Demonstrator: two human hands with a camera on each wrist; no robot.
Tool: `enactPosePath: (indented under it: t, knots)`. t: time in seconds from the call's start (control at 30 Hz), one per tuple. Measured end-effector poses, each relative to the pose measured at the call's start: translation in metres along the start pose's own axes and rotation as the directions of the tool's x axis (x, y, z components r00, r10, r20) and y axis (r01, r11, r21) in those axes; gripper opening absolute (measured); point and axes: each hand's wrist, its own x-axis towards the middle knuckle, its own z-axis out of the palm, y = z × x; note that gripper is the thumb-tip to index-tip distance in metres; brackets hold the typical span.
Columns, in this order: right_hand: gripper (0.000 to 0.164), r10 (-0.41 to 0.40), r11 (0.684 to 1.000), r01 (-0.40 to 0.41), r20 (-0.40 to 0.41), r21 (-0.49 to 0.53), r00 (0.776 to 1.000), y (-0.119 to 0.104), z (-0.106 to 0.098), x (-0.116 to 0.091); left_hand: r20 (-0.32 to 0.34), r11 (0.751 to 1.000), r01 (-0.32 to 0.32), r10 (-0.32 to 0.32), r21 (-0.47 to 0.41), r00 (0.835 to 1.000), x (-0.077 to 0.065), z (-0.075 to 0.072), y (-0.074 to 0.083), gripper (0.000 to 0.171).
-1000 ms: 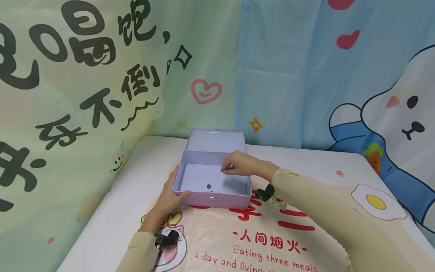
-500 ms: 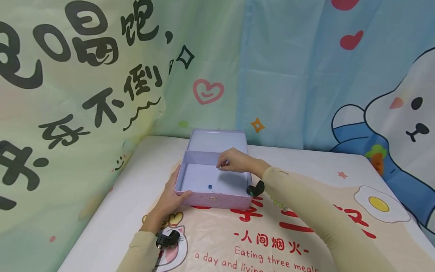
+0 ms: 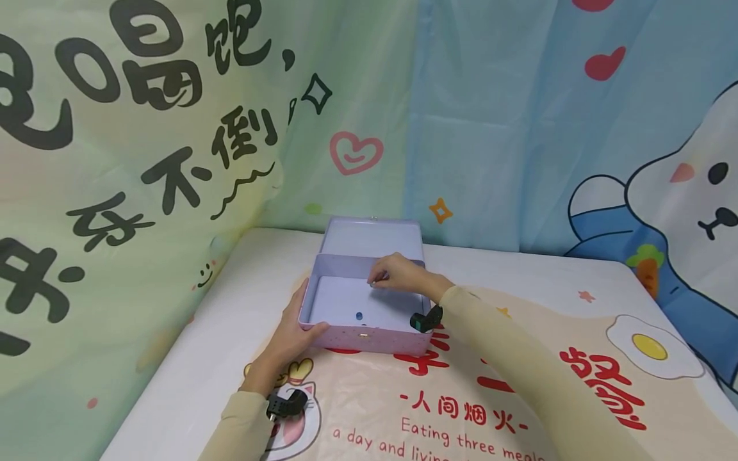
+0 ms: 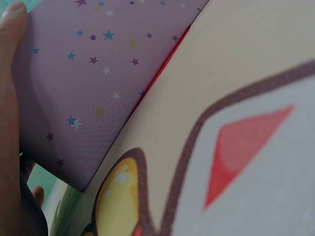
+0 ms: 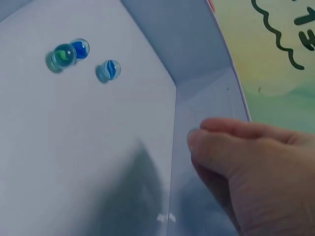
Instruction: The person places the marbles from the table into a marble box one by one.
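Note:
A lilac tin box (image 3: 369, 339) with a star pattern stands with its lid (image 3: 371, 237) raised at the back. My left hand (image 3: 294, 326) grips its front left corner, thumb at the front rim and fingers along the left side. In the left wrist view the thumb (image 4: 11, 44) lies against the starry wall (image 4: 93, 73). Over the box's inside, my right hand (image 3: 398, 274) pinches a small clear marble (image 5: 192, 132), mostly hidden by the fingertips. Three glass marbles lie on the white floor: a green one (image 5: 64, 55) overlapping a blue one (image 5: 81, 48), and another blue one (image 5: 111, 70) beside them.
The box rests on a table covered by a printed cloth (image 3: 357, 397) with red lettering, a cat and a fried egg. Behind the table hangs a printed curtain (image 3: 473, 128). Black wrist cameras (image 3: 286, 404) are worn on both wrists.
My right hand has shifted left over the box, its forearm and wrist camera coming left with it; over the last half second it barely moves. The left hand keeps its grip.

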Motion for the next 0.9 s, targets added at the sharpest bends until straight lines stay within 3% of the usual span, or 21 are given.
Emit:
enactPosePath:
  t: [0.17, 0.4, 0.6, 0.9]
  knots:
    - [0.013, 0.04, 0.999, -0.04, 0.007, 0.009, 0.999, 0.002, 0.002, -0.001, -0.005, 1.0, -0.015, 0.015, -0.006, 1.0, 0.0, 0.0, 0.0, 0.1]
    - [0.009, 0.073, 0.997, -0.071, 0.082, -0.024, 0.994, 0.003, 0.007, -0.003, -0.01, 1.0, -0.022, 0.022, -0.001, 1.0, 0.001, 0.0, -0.002, 0.1]
    - [0.008, 0.075, 0.995, -0.067, 0.133, -0.068, 0.988, 0.002, 0.013, -0.006, -0.008, 0.999, -0.034, 0.034, 0.003, 0.999, -0.001, 0.001, -0.006, 0.099]
    - [0.01, 0.054, 0.994, -0.04, 0.146, -0.097, 0.988, 0.002, 0.012, -0.006, -0.012, 0.999, -0.042, 0.042, 0.007, 0.999, 0.001, 0.0, -0.005, 0.1]
